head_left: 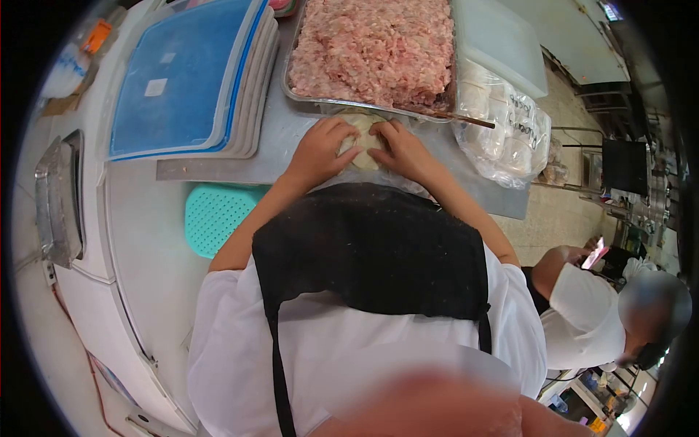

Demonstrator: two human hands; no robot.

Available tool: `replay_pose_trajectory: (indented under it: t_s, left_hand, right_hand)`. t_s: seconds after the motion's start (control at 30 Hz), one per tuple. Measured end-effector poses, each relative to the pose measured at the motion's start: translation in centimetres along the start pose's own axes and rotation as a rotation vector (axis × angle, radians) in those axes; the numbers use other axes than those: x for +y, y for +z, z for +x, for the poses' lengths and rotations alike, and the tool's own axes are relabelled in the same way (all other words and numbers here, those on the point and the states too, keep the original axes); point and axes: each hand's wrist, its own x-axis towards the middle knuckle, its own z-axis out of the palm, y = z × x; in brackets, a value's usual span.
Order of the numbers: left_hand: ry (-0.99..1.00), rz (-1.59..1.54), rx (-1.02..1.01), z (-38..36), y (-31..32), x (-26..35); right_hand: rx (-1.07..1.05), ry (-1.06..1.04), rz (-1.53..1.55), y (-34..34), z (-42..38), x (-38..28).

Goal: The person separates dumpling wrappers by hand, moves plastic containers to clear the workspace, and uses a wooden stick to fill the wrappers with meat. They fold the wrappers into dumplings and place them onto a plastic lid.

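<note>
My left hand (317, 151) and right hand (402, 149) are curled around the pale dough piece (362, 138), just before the tray of minced meat (375, 51). It seems soft and light, so I hold its edges gently.

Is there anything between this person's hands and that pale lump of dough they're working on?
Nothing visible does. The left hand and the right hand both lie directly on the dough, one at each side, fingers curled over it. The tray of minced meat sits just beyond it, not between.
</note>
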Motion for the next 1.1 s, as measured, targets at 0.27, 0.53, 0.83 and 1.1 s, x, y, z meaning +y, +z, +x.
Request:
replay_pose_trajectory:
  t_s: [0.27,0.53,0.83,1.1]
  left_hand:
    - [-0.279,-0.101,-0.074,0.9,1.4,-3.0]
    - [-0.077,0.155,0.010,2.0,-0.5,-1.1]
    - [0.106,0.085,-0.197,1.0,1.3,-1.9]
    - [-0.107,-0.232,-0.065,2.0,0.2,0.8]
  right_hand:
    - [-0.047,0.382,0.294,-1.2,-0.1,2.5]
    - [0.005,0.133,0.025,-2.6,-0.9,2.2]
    - [0.014,0.019,-0.185,-0.1,-1.2,3.6]
    - [-0.098,0.313,0.737,-5.4,-1.1,-0.9]
